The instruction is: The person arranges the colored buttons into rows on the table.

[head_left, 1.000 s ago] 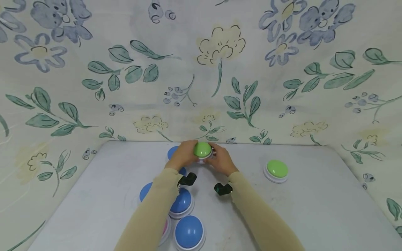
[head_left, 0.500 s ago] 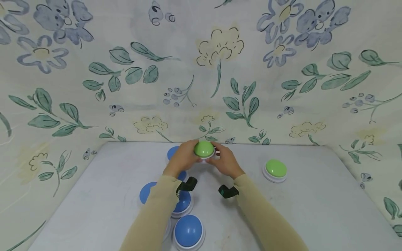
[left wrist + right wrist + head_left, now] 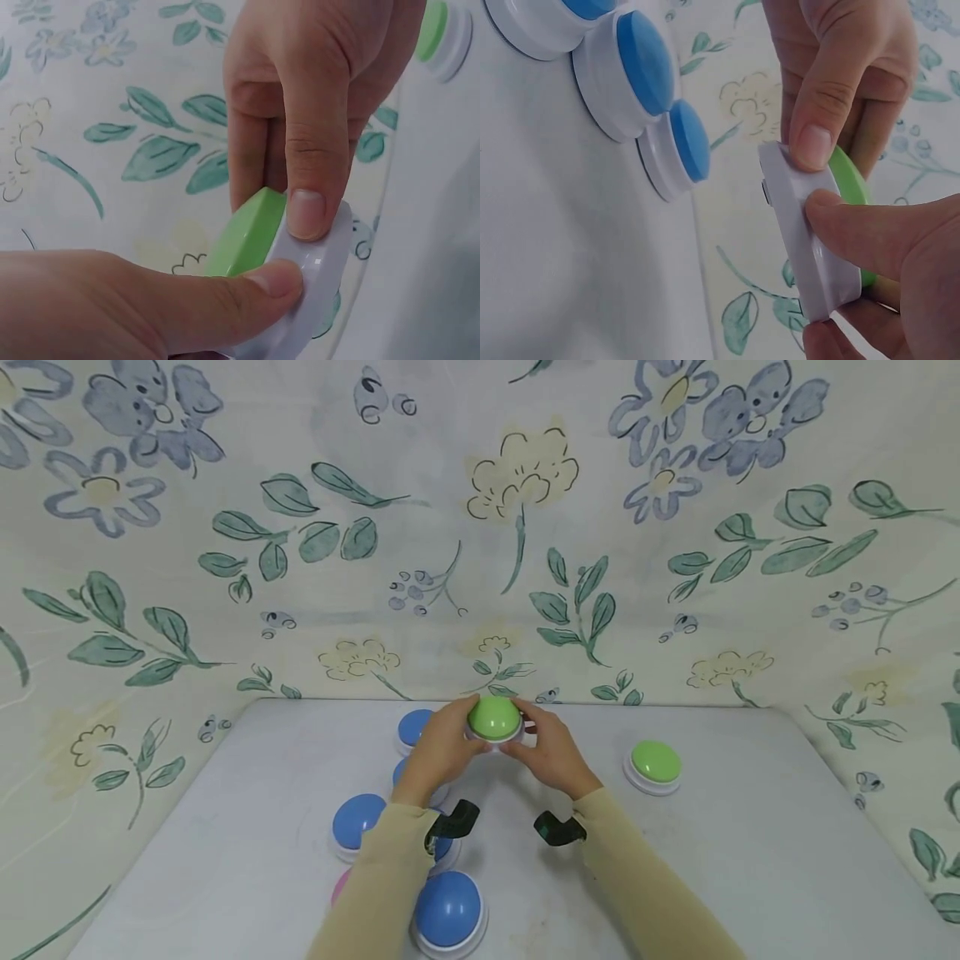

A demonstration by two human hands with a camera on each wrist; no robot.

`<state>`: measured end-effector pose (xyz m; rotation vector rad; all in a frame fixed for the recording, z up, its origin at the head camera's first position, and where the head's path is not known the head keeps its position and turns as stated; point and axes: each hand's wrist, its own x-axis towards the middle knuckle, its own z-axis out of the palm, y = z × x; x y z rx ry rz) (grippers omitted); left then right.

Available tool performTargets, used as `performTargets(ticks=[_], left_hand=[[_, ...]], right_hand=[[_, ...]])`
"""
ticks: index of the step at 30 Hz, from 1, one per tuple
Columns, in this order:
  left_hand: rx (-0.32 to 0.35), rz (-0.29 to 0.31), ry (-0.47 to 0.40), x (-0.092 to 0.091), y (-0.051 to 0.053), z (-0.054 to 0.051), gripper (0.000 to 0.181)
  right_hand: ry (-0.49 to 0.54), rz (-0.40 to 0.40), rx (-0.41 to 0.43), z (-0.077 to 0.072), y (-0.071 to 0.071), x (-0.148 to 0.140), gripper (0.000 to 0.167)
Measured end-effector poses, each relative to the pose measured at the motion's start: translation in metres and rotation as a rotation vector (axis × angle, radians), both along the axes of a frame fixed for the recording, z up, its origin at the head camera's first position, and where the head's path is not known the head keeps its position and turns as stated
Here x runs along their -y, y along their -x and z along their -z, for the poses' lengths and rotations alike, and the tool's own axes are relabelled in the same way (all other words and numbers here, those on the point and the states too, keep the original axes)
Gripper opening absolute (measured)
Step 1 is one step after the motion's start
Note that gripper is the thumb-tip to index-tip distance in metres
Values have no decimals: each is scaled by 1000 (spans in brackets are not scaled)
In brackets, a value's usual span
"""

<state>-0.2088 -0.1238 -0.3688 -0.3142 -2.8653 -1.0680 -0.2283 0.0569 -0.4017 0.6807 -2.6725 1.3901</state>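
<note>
Near the back of the table, my left hand [image 3: 442,750] and right hand [image 3: 553,752] together hold a push button [image 3: 495,717] with a green dome and a white round base. Both thumbs press the near side of the white base, close together; the other fingers reach round its sides. In the left wrist view the push button [image 3: 319,259] is tipped on edge between the thumbs. The right wrist view shows the base [image 3: 799,217] off the tabletop, with a small dark mark on its underside. A second green push button [image 3: 656,762] sits on the table to the right.
Several blue push buttons stand left of my hands, one blue button [image 3: 448,910] nearest me. My left sleeve partly covers others and a pink button [image 3: 341,887]. Floral cloth [image 3: 420,527] rises behind the white table [image 3: 720,860].
Both hands have carried the green push button slightly right and towards me, and it looks higher. More of the blue buttons and the pink one shows beside my left arm.
</note>
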Motion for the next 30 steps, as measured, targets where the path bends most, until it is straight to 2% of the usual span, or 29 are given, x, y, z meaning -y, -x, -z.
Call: performTargets(ticks=[9,16,30], left_hand=[[-60,20,-60,-14,-14,1,72],[-88,22,-96,-30,-21,2,73],[-89,10,-99,-60,-30,4,70]], right_hand=[[2,17,-4,-4,-14,-18,68],[11,26,-28,-6,-23,-31,68],[1,56,-13,-6,-35,-57,70]])
